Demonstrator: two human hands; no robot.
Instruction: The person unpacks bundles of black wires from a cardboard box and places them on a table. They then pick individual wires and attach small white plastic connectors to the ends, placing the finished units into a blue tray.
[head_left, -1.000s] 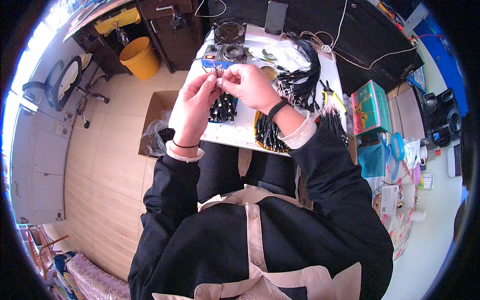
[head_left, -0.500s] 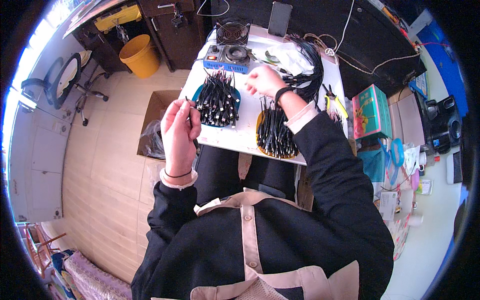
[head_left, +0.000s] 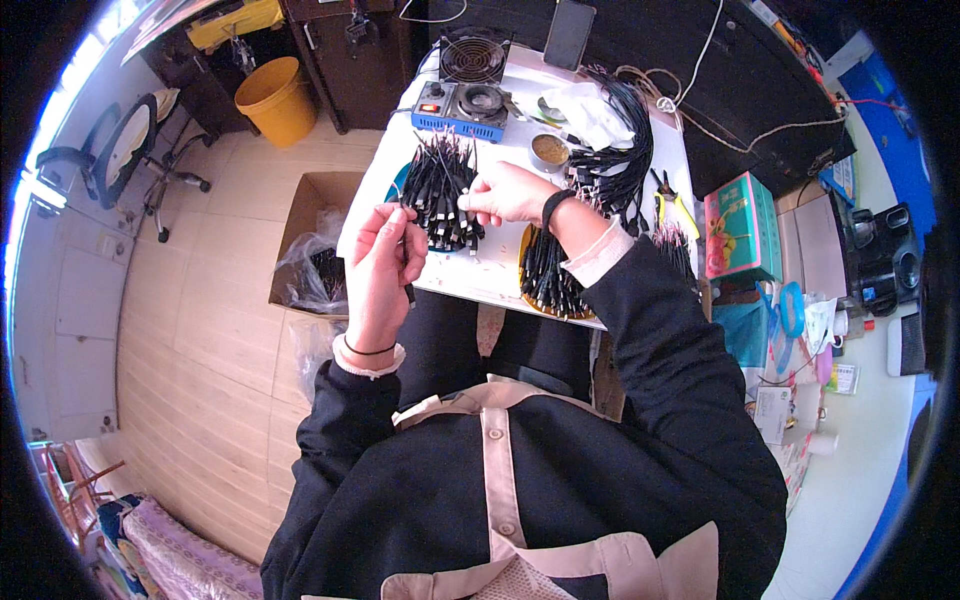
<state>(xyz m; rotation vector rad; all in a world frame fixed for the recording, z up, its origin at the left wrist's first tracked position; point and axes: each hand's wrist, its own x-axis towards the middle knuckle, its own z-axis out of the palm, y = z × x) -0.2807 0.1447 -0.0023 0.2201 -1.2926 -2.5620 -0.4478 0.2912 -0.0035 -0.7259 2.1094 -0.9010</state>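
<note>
My left hand [head_left: 378,262] is closed at the table's near left edge, pinching a short black cable [head_left: 410,293] that sticks out above the thumb and below the palm. My right hand [head_left: 508,190] hovers beside the left bundle of black cables [head_left: 440,190], fingertips pressed together; what they hold, if anything, is too small to make out. That bundle stands in a blue-green holder, metal plugs and pale wire ends showing. Under my right wrist, a second bundle of black cables [head_left: 552,278] lies in a yellow tray. Between them and the blue soldering pot [head_left: 458,112] sits a small round tin [head_left: 549,151] with brown contents.
A black fan [head_left: 474,60] and a phone [head_left: 569,35] stand at the table's back. Long black cables [head_left: 625,130], white plastic and yellow-handled pliers [head_left: 675,208] lie on the right. A cardboard box [head_left: 318,195] stands left of the table, a green box [head_left: 742,228] to its right.
My right hand has moved left and down toward the left cable bundle, uncovering the round tin. My left hand has shifted slightly right and down, still with the cable.
</note>
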